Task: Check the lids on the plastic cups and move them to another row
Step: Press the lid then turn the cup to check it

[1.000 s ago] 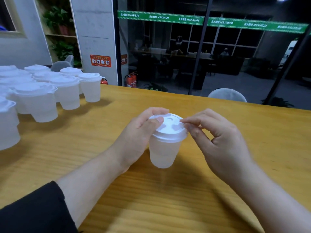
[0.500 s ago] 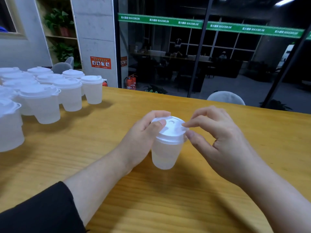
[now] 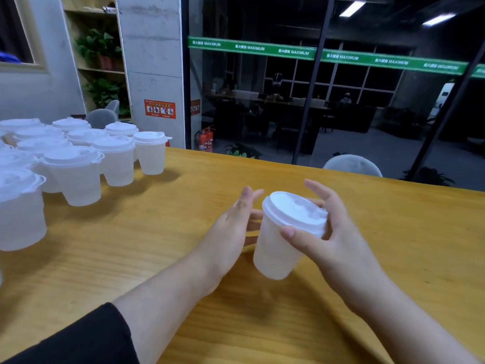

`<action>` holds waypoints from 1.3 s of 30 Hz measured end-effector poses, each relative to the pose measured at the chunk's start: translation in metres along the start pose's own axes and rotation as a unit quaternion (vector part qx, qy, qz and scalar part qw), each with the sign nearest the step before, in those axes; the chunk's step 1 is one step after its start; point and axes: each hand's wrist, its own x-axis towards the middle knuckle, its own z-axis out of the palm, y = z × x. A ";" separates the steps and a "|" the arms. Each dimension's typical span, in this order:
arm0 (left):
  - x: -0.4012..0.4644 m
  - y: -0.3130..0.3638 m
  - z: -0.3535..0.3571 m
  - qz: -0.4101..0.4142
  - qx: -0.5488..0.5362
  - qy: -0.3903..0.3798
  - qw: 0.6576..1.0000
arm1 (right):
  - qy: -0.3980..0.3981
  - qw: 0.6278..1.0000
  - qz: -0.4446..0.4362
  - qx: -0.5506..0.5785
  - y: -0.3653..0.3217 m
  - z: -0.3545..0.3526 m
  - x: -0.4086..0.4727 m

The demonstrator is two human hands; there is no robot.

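A translucent plastic cup (image 3: 274, 253) with a white lid (image 3: 294, 210) is tilted to the left, lifted just above the wooden table (image 3: 147, 232). My right hand (image 3: 333, 240) grips it, thumb across the front under the lid's rim and fingers behind. My left hand (image 3: 233, 229) is just left of the cup with straight, relaxed fingers, holding nothing; whether it touches the cup I cannot tell.
Several lidded plastic cups (image 3: 78, 164) stand grouped at the table's left side. A grey chair back (image 3: 353, 165) shows beyond the far table edge, in front of a glass wall. A red fire extinguisher (image 3: 206, 139) stands by a concrete pillar.
My right hand went from touching the lid's edge to gripping the cup, which is now tilted and off the table. My left hand let go of the cup and opened.
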 end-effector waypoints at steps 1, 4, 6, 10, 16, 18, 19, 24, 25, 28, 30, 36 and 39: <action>0.000 0.000 0.001 -0.026 -0.027 0.003 0.999 | 0.011 1.000 -0.007 0.021 0.000 -0.002 0.001; -0.004 0.002 0.009 -0.104 -0.145 -0.059 0.982 | 0.045 0.994 -0.023 0.092 0.000 -0.004 0.002; -0.011 0.007 0.015 -0.142 -0.243 -0.092 0.955 | 0.046 0.990 -0.019 0.135 0.000 -0.003 0.003; -0.017 0.009 0.022 -0.168 -0.324 -0.085 0.927 | 0.000 0.994 -0.005 0.108 -0.004 -0.011 0.003; -0.018 0.012 0.019 -0.254 -0.243 -0.089 0.932 | -0.098 0.991 -0.050 -0.080 -0.016 -0.034 -0.001; -0.020 0.013 0.021 -0.252 -0.227 -0.089 0.936 | -0.109 0.985 -0.066 -0.119 -0.015 -0.032 -0.003; -0.022 0.013 0.023 -0.243 -0.227 -0.082 0.939 | -0.104 0.985 -0.073 -0.119 -0.014 -0.030 -0.004; -0.024 0.015 0.032 -0.140 -0.257 0.016 0.956 | -0.021 0.995 -0.087 -0.054 -0.014 -0.020 0.000; -0.023 0.015 0.033 -0.116 -0.241 0.040 0.963 | -0.004 0.996 -0.082 -0.041 -0.014 -0.017 0.001; -0.022 0.015 0.032 -0.046 -0.174 0.084 0.980 | 0.043 0.997 -0.054 -0.018 -0.015 -0.013 0.000; -0.022 0.016 0.031 -0.066 -0.199 0.060 0.976 | 0.048 0.997 -0.050 -0.036 -0.016 -0.016 -0.001; -0.027 0.011 0.032 -0.242 -0.314 -0.037 0.917 | -0.032 0.993 -0.063 -0.098 -0.017 -0.023 -0.006; -0.027 0.014 0.039 -0.220 -0.298 0.044 0.928 | -0.015 0.993 -0.080 -0.089 -0.013 -0.016 -0.006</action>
